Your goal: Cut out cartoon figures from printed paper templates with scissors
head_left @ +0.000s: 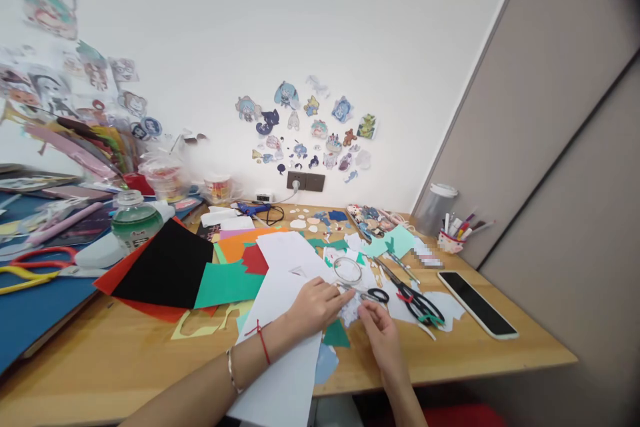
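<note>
My left hand (316,307) reaches across a large white sheet of paper (280,347), fingers together and index pointing right. Its underside is hidden, so what it grips cannot be made out. My right hand (383,333) is closed in a pinch at the edge of a small pale paper cutout (350,313) between both hands. Just beyond the fingertips lie small scissors with black handles (379,295) and a clear tape roll (347,269). A dark green paper scrap (337,334) and a light blue scrap (326,363) are close below.
Larger black scissors (423,303) and a phone (477,303) lie to the right. Black paper (165,267) and green paper (227,285) spread at left, near a jar (135,223) and red-and-yellow scissors (43,260). A pen cup (450,241) and glue gun (253,208) stand farther back.
</note>
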Action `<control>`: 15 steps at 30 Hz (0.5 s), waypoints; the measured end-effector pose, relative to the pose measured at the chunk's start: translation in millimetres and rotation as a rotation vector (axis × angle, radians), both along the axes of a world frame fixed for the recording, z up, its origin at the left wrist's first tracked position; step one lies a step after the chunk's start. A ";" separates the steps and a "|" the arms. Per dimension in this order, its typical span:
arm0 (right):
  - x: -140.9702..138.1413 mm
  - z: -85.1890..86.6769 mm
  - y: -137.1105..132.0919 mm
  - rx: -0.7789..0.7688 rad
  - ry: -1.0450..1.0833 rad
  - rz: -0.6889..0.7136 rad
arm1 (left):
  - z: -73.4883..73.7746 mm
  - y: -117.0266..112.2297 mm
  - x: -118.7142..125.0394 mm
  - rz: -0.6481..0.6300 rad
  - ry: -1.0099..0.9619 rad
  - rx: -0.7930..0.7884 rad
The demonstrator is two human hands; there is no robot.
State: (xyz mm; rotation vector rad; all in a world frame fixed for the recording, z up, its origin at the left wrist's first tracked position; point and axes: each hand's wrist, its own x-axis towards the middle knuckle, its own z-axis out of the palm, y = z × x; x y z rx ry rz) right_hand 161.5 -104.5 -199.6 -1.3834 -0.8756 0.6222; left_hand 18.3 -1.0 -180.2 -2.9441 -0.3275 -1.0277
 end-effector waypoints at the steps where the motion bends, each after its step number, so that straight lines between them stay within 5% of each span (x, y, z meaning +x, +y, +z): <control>1: 4.5 2.3 4.0 -0.011 0.002 0.025 | -1.2 -0.5 0.7 0.023 -0.028 -0.008; 8: 53.4 39.8 76.9 -0.108 -0.030 0.149 | -10.5 2.1 5.3 0.240 -0.210 -0.342; 15: 87.7 73.1 194.2 -0.122 0.079 0.081 | -18.3 -1.0 16.0 0.167 -0.089 -0.662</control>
